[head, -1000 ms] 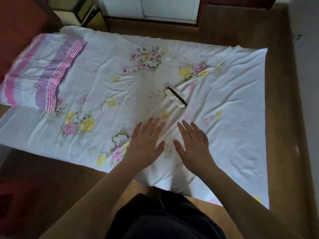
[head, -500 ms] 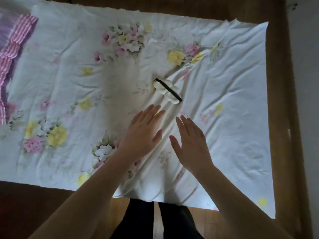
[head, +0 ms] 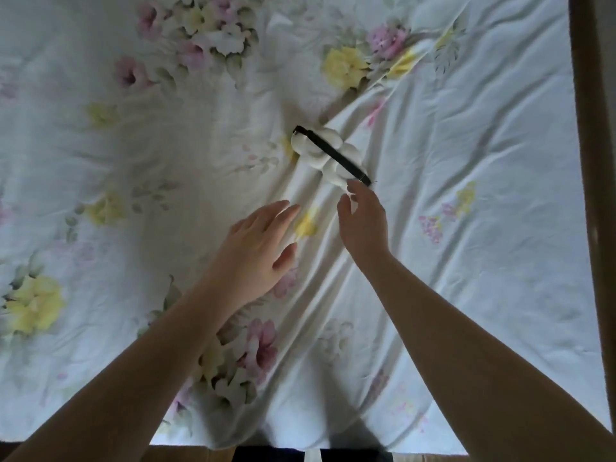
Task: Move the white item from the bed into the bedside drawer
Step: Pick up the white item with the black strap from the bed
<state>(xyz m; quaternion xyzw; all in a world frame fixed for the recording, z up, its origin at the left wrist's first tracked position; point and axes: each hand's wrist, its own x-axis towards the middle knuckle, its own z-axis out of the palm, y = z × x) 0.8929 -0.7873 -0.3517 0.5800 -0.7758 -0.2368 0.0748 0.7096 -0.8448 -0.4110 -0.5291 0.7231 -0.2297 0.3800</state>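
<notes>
While both hands spread empty | white item (head: 328,154) just beyond right hand (head: 363,221) | left hand (head: 256,251) nearer.

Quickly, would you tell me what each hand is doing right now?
Left hand: open, holding nothing.
Right hand: open, holding nothing, fingertips at the white item.

White item (head: 325,154) on floral-sheeted bed (head: 483,261)

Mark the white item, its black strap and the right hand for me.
white item (head: 316,155), head view, on its lumpy white body left of the strap.
black strap (head: 333,155), head view, on the strap's middle, across the item.
right hand (head: 363,225), head view, on the back of the hand.
</notes>
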